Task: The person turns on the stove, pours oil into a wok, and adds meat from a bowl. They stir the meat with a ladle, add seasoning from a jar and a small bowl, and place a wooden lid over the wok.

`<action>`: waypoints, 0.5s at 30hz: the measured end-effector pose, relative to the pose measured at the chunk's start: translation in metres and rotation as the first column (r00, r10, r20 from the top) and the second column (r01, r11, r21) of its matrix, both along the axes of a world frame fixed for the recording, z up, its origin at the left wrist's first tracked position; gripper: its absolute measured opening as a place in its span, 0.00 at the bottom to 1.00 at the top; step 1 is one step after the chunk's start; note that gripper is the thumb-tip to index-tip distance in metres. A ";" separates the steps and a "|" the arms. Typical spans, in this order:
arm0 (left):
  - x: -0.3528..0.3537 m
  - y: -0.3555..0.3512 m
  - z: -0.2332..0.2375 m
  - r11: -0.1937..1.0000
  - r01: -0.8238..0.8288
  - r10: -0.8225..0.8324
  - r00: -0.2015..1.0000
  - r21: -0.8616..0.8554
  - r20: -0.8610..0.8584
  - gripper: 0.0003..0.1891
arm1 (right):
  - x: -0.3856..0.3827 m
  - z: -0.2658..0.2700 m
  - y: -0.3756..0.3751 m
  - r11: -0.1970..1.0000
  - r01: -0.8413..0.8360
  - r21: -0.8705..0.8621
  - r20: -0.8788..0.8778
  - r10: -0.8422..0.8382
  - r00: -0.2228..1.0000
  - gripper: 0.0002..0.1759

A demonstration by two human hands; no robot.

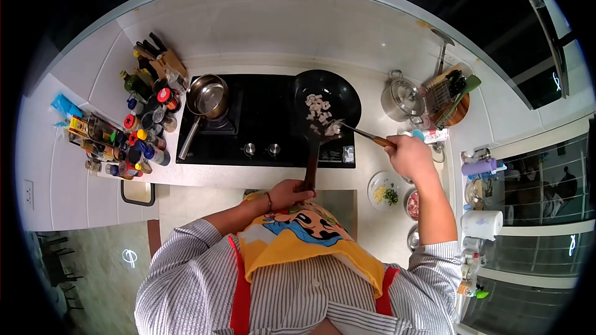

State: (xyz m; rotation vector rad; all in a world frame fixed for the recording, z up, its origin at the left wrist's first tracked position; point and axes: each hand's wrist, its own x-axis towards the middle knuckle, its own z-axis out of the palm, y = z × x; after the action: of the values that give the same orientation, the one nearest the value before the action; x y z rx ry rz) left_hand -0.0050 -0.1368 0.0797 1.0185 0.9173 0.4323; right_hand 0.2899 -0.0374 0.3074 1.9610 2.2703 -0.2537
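A black wok [343, 94] sits on the right side of the black stove. Pale diced meat pieces [317, 107] lie in it, more of them near its front edge. My left hand [290, 195] is closed around the wok's brown handle [312, 164], close to the apron. With my right hand [410, 155] I grip the wooden handle of a metal spatula [366, 135]. Its head rests low in the wok against some meat, partly covered by the pieces.
A steel saucepan [209, 94] stands on the left burner. Bottles and jars [146, 124] crowd the left counter. On the right are a lidded steel pot [402, 100], a plate [374, 187] with chopped garlic and greens, and a bowl of raw meat [413, 204].
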 end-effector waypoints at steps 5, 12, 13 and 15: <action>0.002 0.001 0.000 0.999 0.024 -0.023 0.999 0.029 -0.035 0.19 | 0.000 -0.088 0.028 0.995 0.010 0.102 -0.069 -0.003 0.998 0.14; 0.000 0.003 -0.003 0.999 0.029 -0.029 1.000 0.016 -0.010 0.18 | 0.009 -0.138 0.046 0.961 0.166 -0.223 -0.557 -0.265 0.787 0.18; 0.000 0.004 0.001 0.999 0.042 -0.042 0.999 0.014 -0.013 0.18 | 0.012 -0.122 0.042 0.922 0.168 -0.348 -0.539 -0.343 0.769 0.18; 0.002 0.004 0.000 0.998 0.056 -0.056 0.998 0.009 -0.013 0.18 | 0.027 -0.102 0.041 0.959 0.106 -0.263 -0.564 -0.242 0.790 0.16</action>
State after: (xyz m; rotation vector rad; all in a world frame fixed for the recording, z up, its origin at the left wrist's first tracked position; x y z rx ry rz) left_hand -0.0032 -0.1326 0.0794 1.0543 0.8970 0.3837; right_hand 0.3173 0.0032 0.2058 2.1873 2.2239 -1.2485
